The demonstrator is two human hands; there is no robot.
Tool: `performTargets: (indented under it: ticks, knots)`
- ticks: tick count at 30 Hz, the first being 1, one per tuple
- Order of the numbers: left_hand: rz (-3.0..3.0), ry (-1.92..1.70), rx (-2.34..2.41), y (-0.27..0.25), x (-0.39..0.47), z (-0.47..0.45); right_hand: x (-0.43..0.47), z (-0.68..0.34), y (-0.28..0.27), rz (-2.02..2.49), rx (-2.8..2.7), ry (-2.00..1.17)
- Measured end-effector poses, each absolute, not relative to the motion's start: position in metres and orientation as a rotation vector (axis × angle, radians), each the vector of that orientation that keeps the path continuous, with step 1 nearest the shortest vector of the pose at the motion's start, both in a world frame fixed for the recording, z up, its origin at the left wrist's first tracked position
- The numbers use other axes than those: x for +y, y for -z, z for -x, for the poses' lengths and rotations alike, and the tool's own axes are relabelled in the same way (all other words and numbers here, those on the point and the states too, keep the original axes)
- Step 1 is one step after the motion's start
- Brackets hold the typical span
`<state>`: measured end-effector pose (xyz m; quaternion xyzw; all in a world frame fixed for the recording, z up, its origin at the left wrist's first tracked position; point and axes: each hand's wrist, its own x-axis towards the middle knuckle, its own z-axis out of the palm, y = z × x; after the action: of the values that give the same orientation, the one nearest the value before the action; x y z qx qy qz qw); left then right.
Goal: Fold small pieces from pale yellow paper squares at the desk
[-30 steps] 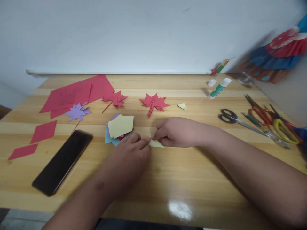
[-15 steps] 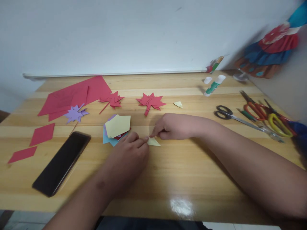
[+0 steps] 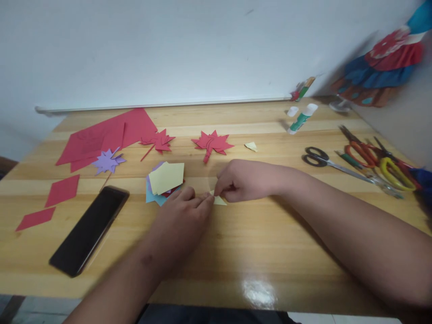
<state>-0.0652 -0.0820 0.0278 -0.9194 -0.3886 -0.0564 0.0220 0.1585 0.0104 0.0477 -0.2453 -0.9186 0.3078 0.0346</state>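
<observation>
A small pale yellow paper piece (image 3: 220,200) lies on the table between my two hands, partly covered by fingers. My left hand (image 3: 187,211) has its fingers bent together, with the fingertips on the paper's left side. My right hand (image 3: 236,181) is curled, and its thumb and index finger pinch the paper near its top. Left of the paper, close to my left knuckles, sits a pile topped by yellow cut paper (image 3: 168,177), with blue, purple and red pieces under it. A folded yellow piece (image 3: 251,146) lies behind my right hand.
Behind are two red paper leaves (image 3: 212,145) (image 3: 162,140), a purple one (image 3: 108,161) and red sheets (image 3: 135,126). A phone (image 3: 89,229) and red diamonds (image 3: 62,190) lie left. Right are a glue stick (image 3: 302,119), its cap (image 3: 292,111), black scissors (image 3: 317,157) and several other tools (image 3: 361,155).
My left fingertips have shifted slightly right over the small yellow paper, closer to my right hand. The whole view has moved slightly; the other things stay put.
</observation>
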Motion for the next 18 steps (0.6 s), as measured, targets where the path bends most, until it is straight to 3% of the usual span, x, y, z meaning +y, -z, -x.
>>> performTargets:
  ticks: [9,15,18]
  knots:
    - [2.838,0.104,-1.208,-0.03,-0.086,0.062,-0.018,-0.14,-0.07,1.115,-3.231,-0.608]
    - [2.848,0.101,-1.218,-0.028,-0.086,0.063,-0.025,-0.153,-0.073,1.307,-3.071,-0.788]
    - [2.871,0.1,-1.214,-0.027,-0.085,0.063,-0.018,-0.16,-0.068,1.087,-2.989,-0.873]
